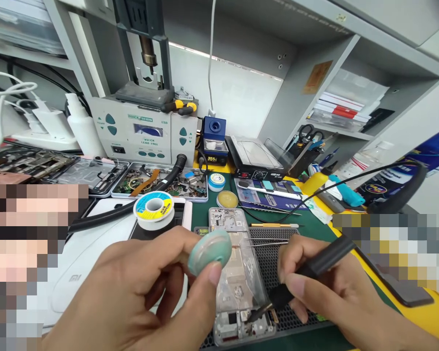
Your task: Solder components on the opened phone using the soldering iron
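Observation:
My left hand (157, 292) pinches a small, round, teal spool (211, 252) between thumb and fingers, raised in front of an opened phone (237, 273). My right hand (314, 282) is closed around the black handle of a soldering iron (307, 273). Its tip points down and left at the phone's lower end, where small metal and black parts show; whether it touches them I cannot tell. Beneath the phone is a black perforated mat (278, 243). Part of the phone's left side is hidden behind my left hand.
Behind are a solder reel (153, 210), a tin of amber paste (227, 199), a tray of circuit boards (161, 183) and a hot-air station (146, 129). The iron's cord (351, 180) arcs across the right side. Tweezers (267, 242) lie beside the phone.

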### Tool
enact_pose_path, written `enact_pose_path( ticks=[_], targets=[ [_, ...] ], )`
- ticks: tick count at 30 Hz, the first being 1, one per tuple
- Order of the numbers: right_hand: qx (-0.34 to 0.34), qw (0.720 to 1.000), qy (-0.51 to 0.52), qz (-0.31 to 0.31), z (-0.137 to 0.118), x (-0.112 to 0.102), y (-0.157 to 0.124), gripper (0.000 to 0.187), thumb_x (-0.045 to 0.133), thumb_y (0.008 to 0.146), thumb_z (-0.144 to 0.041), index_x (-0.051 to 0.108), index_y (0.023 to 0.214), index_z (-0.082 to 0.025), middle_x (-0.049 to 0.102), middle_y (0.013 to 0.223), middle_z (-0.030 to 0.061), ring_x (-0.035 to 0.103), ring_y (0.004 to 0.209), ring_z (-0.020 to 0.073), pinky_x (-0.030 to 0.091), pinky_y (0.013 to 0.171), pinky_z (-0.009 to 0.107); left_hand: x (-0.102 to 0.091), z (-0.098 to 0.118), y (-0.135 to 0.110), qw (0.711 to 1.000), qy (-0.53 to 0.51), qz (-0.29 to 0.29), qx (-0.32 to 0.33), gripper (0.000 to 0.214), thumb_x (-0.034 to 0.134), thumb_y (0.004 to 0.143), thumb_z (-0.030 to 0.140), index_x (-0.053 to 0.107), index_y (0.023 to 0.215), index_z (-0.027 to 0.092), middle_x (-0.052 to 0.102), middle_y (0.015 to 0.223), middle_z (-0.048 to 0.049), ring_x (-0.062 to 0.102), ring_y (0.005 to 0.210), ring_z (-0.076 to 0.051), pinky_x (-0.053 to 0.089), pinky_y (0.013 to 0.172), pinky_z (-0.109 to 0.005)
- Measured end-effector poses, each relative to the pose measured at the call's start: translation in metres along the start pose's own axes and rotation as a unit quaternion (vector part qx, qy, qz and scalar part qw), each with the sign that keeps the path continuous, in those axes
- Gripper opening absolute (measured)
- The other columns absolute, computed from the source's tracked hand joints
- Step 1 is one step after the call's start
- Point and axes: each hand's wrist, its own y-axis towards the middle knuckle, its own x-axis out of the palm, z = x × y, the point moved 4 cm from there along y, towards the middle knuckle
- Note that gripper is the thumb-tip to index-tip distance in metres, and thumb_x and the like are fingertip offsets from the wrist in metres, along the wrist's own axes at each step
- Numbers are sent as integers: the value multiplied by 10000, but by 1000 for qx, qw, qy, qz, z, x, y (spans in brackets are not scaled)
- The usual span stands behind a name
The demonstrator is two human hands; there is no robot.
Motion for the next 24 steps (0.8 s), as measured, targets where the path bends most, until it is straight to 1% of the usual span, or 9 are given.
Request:
enact_pose_path(
  ticks=[3, 5, 9, 12, 16, 21, 24],
  targets=[
    [-7, 1000, -27, -2, 1, 0, -2, 339, 569, 997, -498, 550, 847, -194, 511, 692, -6, 464, 569, 129, 406, 507, 232, 0, 0, -1, 1000, -12, -15, 6, 61, 610, 926, 232, 590, 958, 280, 540, 512, 128, 480, 336, -33, 340, 318, -93],
    [-15, 999, -47, 5, 1, -1, -4, 316, 567, 997, -471, 558, 842, -197, 507, 707, -3, 466, 574, 134, 418, 507, 239, 0, 1, -1, 1000, -12, -20, 10, 67, 608, 926, 222, 592, 958, 278, 532, 506, 129, 481, 338, -23, 346, 332, -64],
    [-45, 995, -87, 25, -3, -3, -5, 246, 547, 1001, -381, 573, 833, -204, 516, 723, -2, 509, 565, 137, 439, 512, 248, 1, 1, 2, 1000, -11, -8, 4, 92, 579, 923, 181, 603, 888, 263, 485, 474, 125, 464, 321, -11, 340, 345, -38],
    [-76, 988, -126, 32, -8, -3, -5, 190, 541, 985, -288, 598, 823, -207, 548, 719, 2, 551, 554, 138, 464, 504, 246, 1, 3, 5, 1000, -18, -11, 12, 88, 581, 922, 184, 622, 895, 258, 493, 470, 127, 457, 301, -6, 322, 324, -42],
    [-138, 977, -152, 52, -15, -2, -6, 145, 557, 942, -187, 608, 810, -218, 578, 690, -8, 563, 524, 126, 473, 492, 233, 2, 4, 5, 999, -26, -19, 15, 102, 612, 914, 179, 599, 960, 270, 542, 503, 136, 493, 318, -3, 354, 348, -19],
    [-196, 958, -197, 75, -23, 1, -9, 141, 589, 863, -109, 604, 810, -239, 608, 657, -26, 580, 533, 123, 463, 503, 226, 4, 3, 1, 1000, -15, 1, 7, 93, 613, 900, 202, 577, 932, 281, 482, 465, 153, 461, 285, -11, 327, 315, -51],
    [-192, 952, -222, 84, -27, 3, -11, 136, 605, 829, -117, 595, 792, -248, 621, 638, -26, 586, 549, 135, 448, 512, 240, 4, 2, 0, 1000, -5, -4, 15, 108, 628, 892, 213, 581, 941, 297, 501, 474, 161, 475, 290, -12, 329, 309, -71]
  ],
)
